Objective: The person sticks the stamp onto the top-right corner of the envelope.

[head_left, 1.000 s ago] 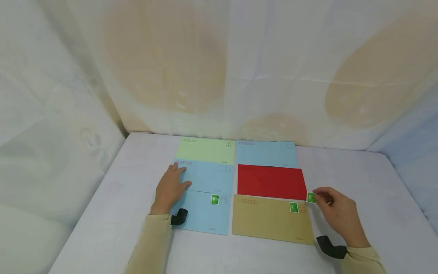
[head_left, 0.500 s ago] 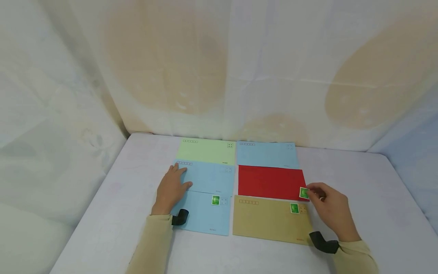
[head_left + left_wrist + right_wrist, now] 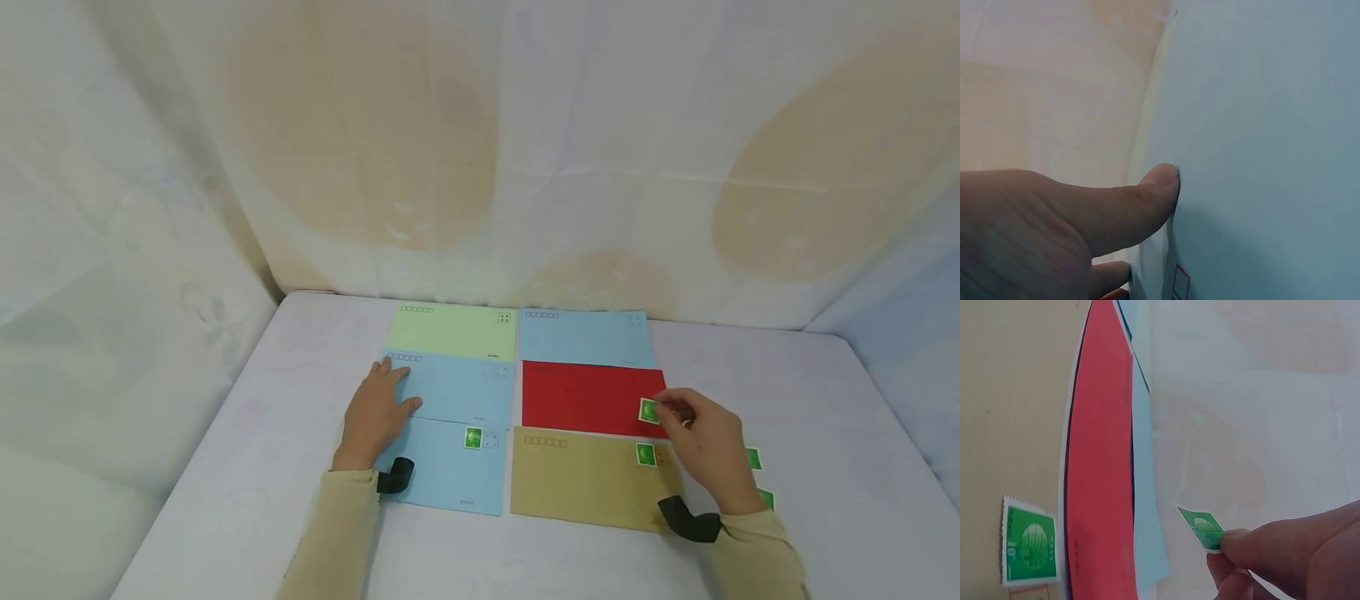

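Note:
Between thumb and fingertips my right hand (image 3: 708, 446) pinches a green postage stamp (image 3: 648, 411), held over the right end of the red envelope (image 3: 588, 398). The right wrist view shows this stamp (image 3: 1202, 530) tilted and pinched by one edge. My left hand (image 3: 372, 417) rests with spread fingers on the left end of the middle blue envelope (image 3: 453, 392); its thumb (image 3: 1154, 187) lies near the lower edge. Another stamp (image 3: 646, 454) sits on the tan envelope (image 3: 585, 487) below the red one, and one more stamp (image 3: 472, 437) on the front blue envelope (image 3: 446, 479).
A pale green envelope (image 3: 453, 332) and a light blue envelope (image 3: 585, 337) lie along the back. Two loose stamps show beside my right wrist: an upper stamp (image 3: 753, 458) and a lower stamp (image 3: 766, 498), partly covered. A patterned cloth (image 3: 450, 150) hangs behind the table.
My right hand has carried the pinched stamp leftward from beside the red envelope to over its right end. Two loose stamps have come into sight behind it. The left hand has stayed put.

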A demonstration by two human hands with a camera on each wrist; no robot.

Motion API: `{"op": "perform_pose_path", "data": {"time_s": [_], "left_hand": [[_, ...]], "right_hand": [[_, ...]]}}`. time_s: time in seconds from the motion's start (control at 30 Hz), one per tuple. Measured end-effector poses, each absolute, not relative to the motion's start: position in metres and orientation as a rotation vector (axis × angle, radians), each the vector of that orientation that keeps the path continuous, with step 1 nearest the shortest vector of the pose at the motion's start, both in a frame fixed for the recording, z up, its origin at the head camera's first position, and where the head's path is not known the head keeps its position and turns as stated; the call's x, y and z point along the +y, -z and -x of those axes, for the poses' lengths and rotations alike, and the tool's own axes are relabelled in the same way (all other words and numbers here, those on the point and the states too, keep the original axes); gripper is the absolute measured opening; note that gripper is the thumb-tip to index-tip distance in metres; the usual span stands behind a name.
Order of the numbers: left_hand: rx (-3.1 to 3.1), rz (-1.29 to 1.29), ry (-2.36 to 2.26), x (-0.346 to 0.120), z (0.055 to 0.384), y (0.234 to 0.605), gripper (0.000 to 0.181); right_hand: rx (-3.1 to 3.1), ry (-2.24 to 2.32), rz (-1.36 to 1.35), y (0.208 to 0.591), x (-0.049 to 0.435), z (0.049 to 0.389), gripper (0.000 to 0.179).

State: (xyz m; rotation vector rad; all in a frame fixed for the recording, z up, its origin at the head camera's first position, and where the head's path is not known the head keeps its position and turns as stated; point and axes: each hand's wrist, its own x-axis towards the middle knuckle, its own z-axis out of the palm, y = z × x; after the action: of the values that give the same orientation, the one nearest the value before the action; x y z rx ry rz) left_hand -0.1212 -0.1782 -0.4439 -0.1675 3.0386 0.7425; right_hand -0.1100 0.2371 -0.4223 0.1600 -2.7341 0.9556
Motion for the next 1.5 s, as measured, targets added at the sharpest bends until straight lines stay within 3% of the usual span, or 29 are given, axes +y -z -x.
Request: {"op": "perform_pose_path", "data": {"time_s": [1.5], "left_hand": [[3.03,0.164,-0.737,-0.179,0.123,0.445,0.059]], "right_hand": [[-2.707,-1.171,-0.219,0.42,0.161,0.143,0.019]]}}
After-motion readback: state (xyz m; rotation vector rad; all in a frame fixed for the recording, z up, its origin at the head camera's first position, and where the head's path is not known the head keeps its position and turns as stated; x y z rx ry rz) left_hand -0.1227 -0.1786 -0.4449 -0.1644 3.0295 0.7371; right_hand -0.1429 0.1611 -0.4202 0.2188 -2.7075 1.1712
